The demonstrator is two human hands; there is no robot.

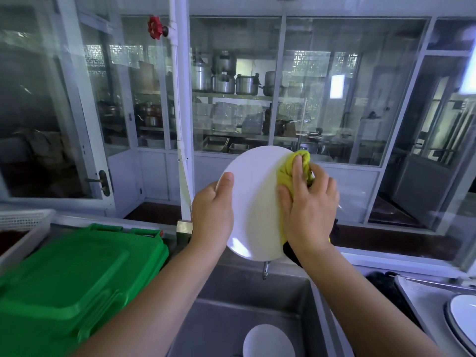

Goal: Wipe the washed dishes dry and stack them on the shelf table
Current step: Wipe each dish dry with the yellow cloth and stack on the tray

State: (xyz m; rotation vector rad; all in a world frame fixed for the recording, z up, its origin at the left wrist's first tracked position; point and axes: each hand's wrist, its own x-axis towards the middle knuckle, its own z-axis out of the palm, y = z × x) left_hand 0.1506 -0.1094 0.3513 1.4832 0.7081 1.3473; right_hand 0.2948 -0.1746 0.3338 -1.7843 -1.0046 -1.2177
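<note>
L grip [212, 210]: white plate [253, 202], poss. damp; R grip [309, 202]: cloth [284, 173]

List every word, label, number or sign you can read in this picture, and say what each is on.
None can be read.
The white plate, the yellow cloth, the green bin lid and the red valve wheel show no lettering.
Anything on the pots behind the glass is too blurred to tell.

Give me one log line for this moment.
step: drying plate | left hand: grips plate rim | right hand: presses cloth on plate | where: above sink | sink: another dish inside
</note>
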